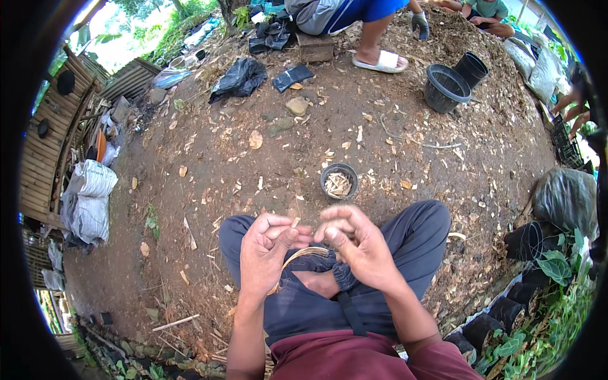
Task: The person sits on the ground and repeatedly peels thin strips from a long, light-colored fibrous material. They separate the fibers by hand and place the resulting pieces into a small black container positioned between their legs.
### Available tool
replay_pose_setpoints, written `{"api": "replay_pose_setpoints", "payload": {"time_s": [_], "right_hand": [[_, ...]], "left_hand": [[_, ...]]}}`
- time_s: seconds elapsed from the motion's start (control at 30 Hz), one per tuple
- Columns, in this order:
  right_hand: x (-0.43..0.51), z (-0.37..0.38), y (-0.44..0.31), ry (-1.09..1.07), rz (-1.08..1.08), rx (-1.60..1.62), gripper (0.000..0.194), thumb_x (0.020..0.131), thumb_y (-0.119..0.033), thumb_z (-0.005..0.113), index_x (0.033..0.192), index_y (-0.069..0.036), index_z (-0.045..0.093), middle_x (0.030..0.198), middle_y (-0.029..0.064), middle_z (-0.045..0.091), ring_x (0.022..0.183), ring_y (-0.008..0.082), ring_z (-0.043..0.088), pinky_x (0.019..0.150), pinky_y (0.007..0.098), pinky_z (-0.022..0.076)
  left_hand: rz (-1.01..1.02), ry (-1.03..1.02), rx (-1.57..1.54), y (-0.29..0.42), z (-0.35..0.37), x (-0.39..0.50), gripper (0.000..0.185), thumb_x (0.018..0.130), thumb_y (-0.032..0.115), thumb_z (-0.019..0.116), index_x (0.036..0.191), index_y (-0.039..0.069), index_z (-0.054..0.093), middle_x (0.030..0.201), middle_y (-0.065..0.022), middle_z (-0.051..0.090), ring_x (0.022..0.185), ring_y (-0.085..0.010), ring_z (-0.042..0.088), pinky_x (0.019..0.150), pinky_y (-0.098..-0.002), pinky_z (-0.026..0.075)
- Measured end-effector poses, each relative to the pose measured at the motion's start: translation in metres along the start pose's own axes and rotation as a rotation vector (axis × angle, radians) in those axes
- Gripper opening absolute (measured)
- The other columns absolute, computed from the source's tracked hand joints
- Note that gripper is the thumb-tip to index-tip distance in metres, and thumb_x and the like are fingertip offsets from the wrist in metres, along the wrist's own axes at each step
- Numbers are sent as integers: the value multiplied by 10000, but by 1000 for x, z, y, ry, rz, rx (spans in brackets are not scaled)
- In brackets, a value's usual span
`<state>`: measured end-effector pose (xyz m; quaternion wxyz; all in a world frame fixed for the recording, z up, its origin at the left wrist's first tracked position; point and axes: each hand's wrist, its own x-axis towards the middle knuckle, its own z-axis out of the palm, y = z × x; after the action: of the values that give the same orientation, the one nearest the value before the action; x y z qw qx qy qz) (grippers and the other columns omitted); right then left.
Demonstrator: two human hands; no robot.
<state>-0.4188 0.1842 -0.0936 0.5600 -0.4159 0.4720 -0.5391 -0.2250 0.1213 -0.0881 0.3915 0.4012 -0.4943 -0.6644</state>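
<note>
My left hand [267,251] pinches a small pale wood stick [295,222] between thumb and fingers, above my lap. A thin strand rises near the stick. My right hand [363,251] is just to the right, fingers curled and blurred; whether it holds a thin strand cannot be made out. A bundle of tan fibre strands [306,252] curves across my crossed legs and passes behind my left hand. On the ground in front of me stands a small black pot [324,188] with several short wood sticks [337,183] in it.
Wood chips litter the bare soil. Two larger black pots [445,90] stand front right, near a seated person's sandalled foot [380,61]. Black plastic sheeting [240,78] and a stone [297,106] lie ahead. White sacks [92,202] sit left; plants [553,268] grow at right.
</note>
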Motion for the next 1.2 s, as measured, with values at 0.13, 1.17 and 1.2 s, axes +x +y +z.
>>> {"api": "replay_pose_setpoints", "payload": {"time_s": [0.13,1.17,1.2], "right_hand": [[-7,4,9,33,31,32,214,1035,-150,711,1199,-19,669,1048,20,727,764,19,594,603,199,472],[-17,16,35,144,38,107,103,965,-59,749,1032,19,734,943,62,761,829,59,681,680,203,502],[-18,16,35,140,38,118,100,968,-57,744,1032,19,731,939,61,760,833,61,684,682,206,505]], "left_hand": [[21,54,11,-6,1,-6,203,1004,17,703,1172,-96,686,1009,-187,781,844,-197,773,761,-298,650],[-39,53,1,-24,10,-26,216,945,2,768,1145,-78,757,1031,-150,789,871,-163,751,784,-278,613],[-47,62,8,-25,9,-26,203,941,-11,765,1132,-80,757,1024,-160,789,862,-171,753,771,-281,612]]}}
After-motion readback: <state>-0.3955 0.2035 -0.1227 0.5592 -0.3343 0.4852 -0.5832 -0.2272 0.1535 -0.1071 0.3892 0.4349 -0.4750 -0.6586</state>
